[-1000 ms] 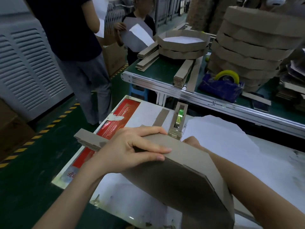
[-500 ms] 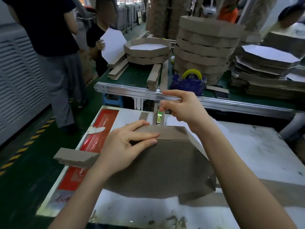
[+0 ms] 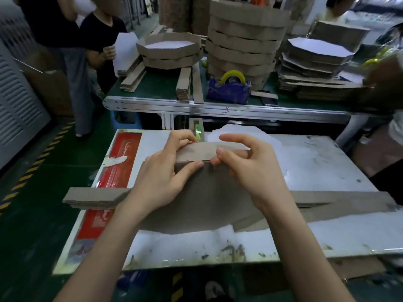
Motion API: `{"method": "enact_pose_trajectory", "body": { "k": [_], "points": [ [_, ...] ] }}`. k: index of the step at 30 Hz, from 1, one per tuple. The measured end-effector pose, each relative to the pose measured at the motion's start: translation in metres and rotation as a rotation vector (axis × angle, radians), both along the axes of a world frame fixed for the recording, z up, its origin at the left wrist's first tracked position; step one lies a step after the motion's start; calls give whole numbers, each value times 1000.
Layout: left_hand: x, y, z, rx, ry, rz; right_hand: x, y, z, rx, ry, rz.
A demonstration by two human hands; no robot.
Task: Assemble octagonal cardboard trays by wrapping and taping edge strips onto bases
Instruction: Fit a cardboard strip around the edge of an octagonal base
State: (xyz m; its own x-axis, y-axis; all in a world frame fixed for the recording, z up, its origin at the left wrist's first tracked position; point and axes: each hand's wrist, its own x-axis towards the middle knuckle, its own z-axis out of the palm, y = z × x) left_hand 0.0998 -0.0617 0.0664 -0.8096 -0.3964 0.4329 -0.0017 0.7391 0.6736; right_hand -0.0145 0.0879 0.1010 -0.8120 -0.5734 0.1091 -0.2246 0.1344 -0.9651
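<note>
Right hand (image 3: 246, 171) back on the edge strip (image 3: 207, 152), beside left hand (image 3: 165, 171).

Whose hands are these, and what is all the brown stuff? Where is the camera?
There is no machine: these are a person's two bare hands, filmed by a camera worn on their head, looking down. The left hand and right hand both pinch a brown cardboard edge strip along the top of a big cardboard base, to build an eight-sided tray. They work on a white table. A pile of spare strips lies at the left, and a tape dispenser sits just behind the hands. On the green table farther back stand finished trays and a yellow tape roll.
</note>
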Motion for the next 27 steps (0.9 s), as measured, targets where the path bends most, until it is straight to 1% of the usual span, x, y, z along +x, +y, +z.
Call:
{"method": "enact_pose_trajectory", "body": {
  "k": [4,9,14,17,23,27],
  "points": [
    [4,4,0,-57,-27,-23,13,5,-8,-24,-36,-28],
    [6,6,3,-102,-54,-60,18,7,-11,-41,-29,-55],
    [9,5,3,-200,-102,-71,22,5,-16,-35,-7,-95],
    [8,5,3,-219,-133,-54,23,4,-19,-39,-46,-81],
    [5,4,6,-221,-155,-51,21,10,-22,-29,-42,2],
    [4,3,5,-218,-148,-56,16,11,-21,7,12,9]
  ]
}}
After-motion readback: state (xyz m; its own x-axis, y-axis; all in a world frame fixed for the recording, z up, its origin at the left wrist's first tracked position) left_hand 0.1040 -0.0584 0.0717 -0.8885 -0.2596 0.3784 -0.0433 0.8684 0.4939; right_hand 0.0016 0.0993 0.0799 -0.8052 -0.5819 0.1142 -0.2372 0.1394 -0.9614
